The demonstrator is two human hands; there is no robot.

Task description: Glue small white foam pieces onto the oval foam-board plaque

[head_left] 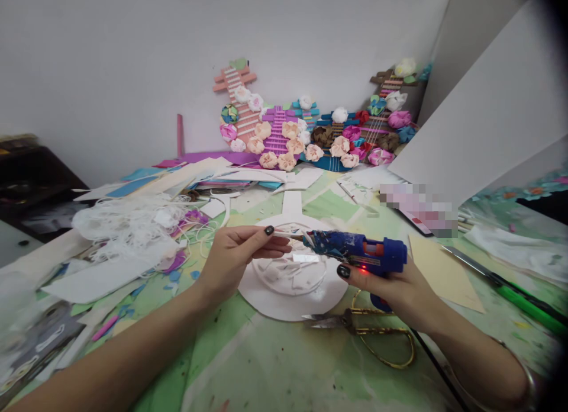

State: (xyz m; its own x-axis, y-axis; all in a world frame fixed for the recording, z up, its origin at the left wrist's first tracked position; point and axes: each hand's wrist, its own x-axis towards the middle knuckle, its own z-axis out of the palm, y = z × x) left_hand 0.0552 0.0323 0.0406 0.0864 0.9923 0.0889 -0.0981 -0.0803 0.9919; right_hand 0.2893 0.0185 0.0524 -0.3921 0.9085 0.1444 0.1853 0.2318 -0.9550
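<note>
My right hand (pixel 390 287) is wrapped round a blue glue gun (pixel 355 250) with a lit red lamp, its nozzle pointing left. Thumb and fingers of my left hand (pixel 248 246) pinch a thin whitish strip (pixel 281 232) right by the nozzle; whether they touch, I cannot tell. Beneath both hands lies a white guitar-shaped cutout (pixel 257 293) with a long neck and a raised ring on its body. White scraps sit inside the ring, partly hidden by my hands. Gold-handled scissors (pixel 355 322) lie partly open at the cutout's near edge.
Tangled white cord (pixel 128 219) and foam offcuts heap on the left. A green cutter knife (pixel 528 302) and cream sheet (pixel 444 276) lie right. Several flower-decorated guitar shapes (pixel 275 134) lean on the wall. The gun's black cable (pixel 439 370) runs toward me.
</note>
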